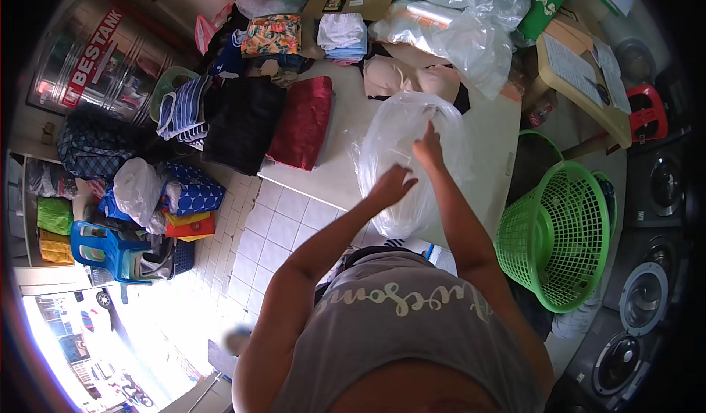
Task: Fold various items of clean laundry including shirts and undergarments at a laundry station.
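Observation:
A clear plastic bag (380,129) lies spread lengthwise on the white table (345,131), its near end hanging at the table's front edge by my waist. Over its middle is my left hand (392,184), thumb and fingers apart. Farther up the bag, my right hand (429,147) points its index finger away from me, the other fingers curled. Neither hand visibly grips the plastic, though contact with it is hard to judge. Just beyond the bag sit beige padded bras (386,76) with black cloth. To the left lies a folded dark red cloth (300,123).
A folded black cloth (242,123), striped clothes (185,107) and stacked white shorts (341,31) occupy the table's left and back. Clear plastic packs (474,43) lie at the back right. A green laundry basket (568,231) stands right; a blue plastic chair (110,250) stands left.

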